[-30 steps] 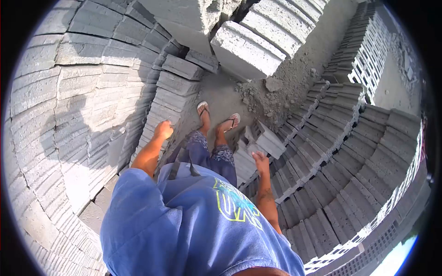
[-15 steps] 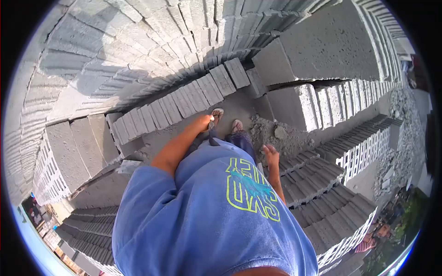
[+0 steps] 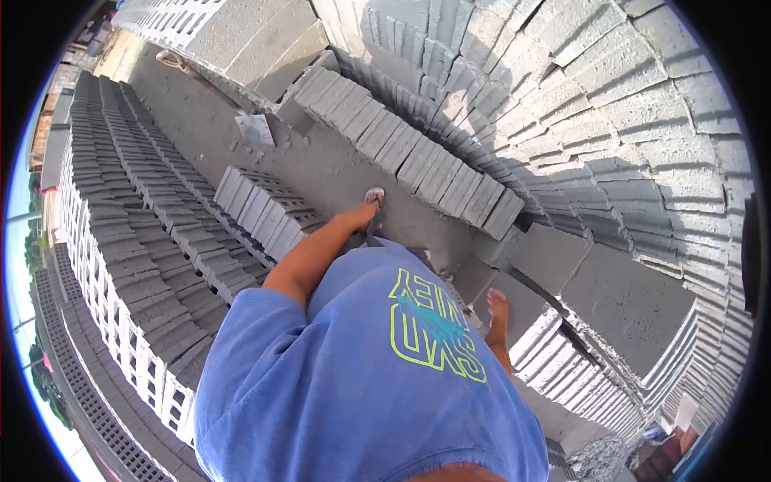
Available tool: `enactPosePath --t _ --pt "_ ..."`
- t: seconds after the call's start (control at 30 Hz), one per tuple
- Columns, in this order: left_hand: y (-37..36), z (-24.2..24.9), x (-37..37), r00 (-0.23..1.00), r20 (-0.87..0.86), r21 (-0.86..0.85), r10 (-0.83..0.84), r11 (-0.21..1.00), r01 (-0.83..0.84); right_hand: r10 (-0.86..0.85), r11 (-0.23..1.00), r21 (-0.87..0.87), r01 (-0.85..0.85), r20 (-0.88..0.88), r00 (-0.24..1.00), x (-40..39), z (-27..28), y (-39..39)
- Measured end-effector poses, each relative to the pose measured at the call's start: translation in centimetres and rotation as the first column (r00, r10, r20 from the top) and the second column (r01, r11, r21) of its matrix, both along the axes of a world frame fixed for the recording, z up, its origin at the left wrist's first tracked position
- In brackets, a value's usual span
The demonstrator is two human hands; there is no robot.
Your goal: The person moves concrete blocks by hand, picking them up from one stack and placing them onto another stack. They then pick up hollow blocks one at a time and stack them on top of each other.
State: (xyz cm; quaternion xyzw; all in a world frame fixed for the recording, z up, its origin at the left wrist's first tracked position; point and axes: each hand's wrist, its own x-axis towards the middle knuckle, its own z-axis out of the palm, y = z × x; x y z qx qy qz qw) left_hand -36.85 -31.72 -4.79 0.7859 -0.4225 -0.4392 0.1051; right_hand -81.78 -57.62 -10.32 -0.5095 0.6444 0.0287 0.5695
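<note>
My left hand is closed at waist height, in front of the blue shirt. A dark strap-like strip hangs from its fingers toward my waist. One sandalled foot shows just past this hand on the dusty ground. My right hand hangs at my right side with its fingers loosely apart and nothing in them. In this view it overlaps the edge of a stack of large grey blocks.
A row of upright concrete blocks runs along the foot of a tall block stack. A short block row stands at my left, before long stacked rows. A pale flat piece lies on the ground.
My view and body have turned to the left, bringing the long stacked rows into sight. The left hand still grips the dark strip; the right hand has swung slightly outward.
</note>
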Motion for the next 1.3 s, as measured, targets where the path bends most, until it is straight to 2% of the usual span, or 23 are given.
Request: enactPosePath --t 0.03,0.1,0.13,0.2,0.23,0.3,0.43,0.5,0.53,0.57,0.6,0.63,0.7,0.73,0.77,0.8,0.93,1.0,1.07,1.17,1.23,1.27,1.3 --pt "0.5 1.1 -0.5 0.999 -0.006 -0.008 0.034 0.999 -0.034 0.016 1.0 -0.002 -0.016 -0.011 1.0 1.3 0.5 -0.9" --pt "0.9 3.1 -0.1 0.967 0.179 0.053 0.182 0.98 -0.194 0.071 0.997 -0.013 -0.071 0.018 0.997 4.8 1.3 -2.2" --pt "1.4 1.8 0.5 0.961 0.179 0.039 0.212 0.974 -0.222 0.096 0.995 -0.008 -0.096 0.048 0.994 6.9 1.6 -2.6" --pt "2.9 -1.0 1.9 0.983 0.174 0.068 0.049 0.996 -0.062 0.152 0.988 -0.029 -0.151 0.055 0.987 11.4 2.7 -2.4" --pt "3.4 -1.8 3.0 0.982 0.175 0.063 0.074 0.994 -0.086 0.18 0.983 -0.038 -0.178 0.063 0.982 13.9 3.5 -1.9" --pt "3.8 -3.0 5.3 1.0 0.0 -0.052 -0.01 0.999 0.01 0.222 0.974 -0.056 -0.218 0.078 0.972 18.7 4.5 -0.6" --pt "6.5 -4.2 11.5 0.999 0.028 -0.222 0.046 0.974 -0.038 0.3 0.953 -0.078 -0.293 0.098 0.949 27.4 5.2 3.3" --pt "9.1 -5.2 14.6 0.981 -0.046 -0.175 0.188 0.965 -0.194 0.314 0.949 -0.018 -0.314 0.061 0.947 30.4 5.3 6.3" --pt "10.7 -2.5 16.3 0.964 -0.005 -0.176 0.264 0.949 -0.261 0.326 0.943 0.033 -0.331 0.101 0.94 31.2 3.4 7.3" --pt "12.4 0.6 18.4 0.938 0.04 -0.182 0.344 0.926 -0.332 0.741 0.627 -0.397 -0.67 0.038 0.671 31.3 0.2 7.7" --pt "14.4 0.5 19.9 0.862 0.097 -0.22 0.498 0.855 -0.47 0.937 0.066 -0.686 -0.725 -0.208 0.282 32.5 -1.1 7.9" --pt "16.9 0.4 20.9 0.762 0.144 -0.253 0.631 0.768 -0.589 0.941 0.053 -0.679 -0.732 -0.212 0.265 33.6 -2.3 7.6" --pt "21.9 0.1 22.8 0.609 0.089 -0.135 0.788 0.615 -0.777 0.867 -0.27 -0.602 -0.751 -0.491 0.083 37.5 -1.7 9.2" --pt "24.3 -0.2 23.2 0.565 0.101 -0.095 0.819 0.573 -0.814 0.87 -0.27 -0.589 -0.762 -0.488 0.069 39.4 -0.7 9.9" --pt "26.7 -0.6 23.6 0.517 0.119 -0.062 0.847 0.526 -0.848 0.913 0.314 -0.423 -0.85 -0.109 0.392 42.8 2.1 10.9" --pt "29.0 -1.2 23.5 0.476 0.136 -0.035 0.869 0.484 -0.874 0.663 0.744 -0.029 -0.667 0.149 0.733 46.0 4.2 11.5" --pt "35.0 -1.6 21.1 0.289 0.178 0.025 0.941 0.29 -0.957 0.8 0.598 -0.054 -0.799 0.098 0.592 54.7 5.1 9.3" --pt "34.6 -1.2 19.7 0.209 0.182 0.035 0.961 0.206 -0.978 0.847 0.531 -0.109 -0.84 0.067 0.527 58.5 1.5 7.7" --pt "35.2 -0.1 17.6 0.152 0.213 0.128 0.965 0.126 -0.984 0.914 0.393 -0.178 -0.902 -0.026 0.404 61.4 -3.5 5.8" --pt "35.6 -2.2 15.5 0.067 0.073 0.251 0.995 0.047 -0.967 0.932 0.357 -0.15 -0.922 -0.004 0.361 67.5 3.3 10.3" --pt "35.9 -2.1 16.7 0.081 0.042 0.233 0.996 0.069 -0.97 0.907 0.42 -0.16 -0.893 0.116 0.405 71.2 4.3 13.0" --pt "36.2 -2.0 16.8 0.11 0.012 0.231 0.994 0.105 -0.967 0.912 0.409 -0.159 -0.898 0.11 0.396 73.0 4.3 14.1" --pt "37.2 -4.2 17.0 0.057 -0.012 0.21 0.998 0.058 -0.976 0.941 0.336 -0.194 -0.922 0.107 0.32 74.4 3.9 15.1"
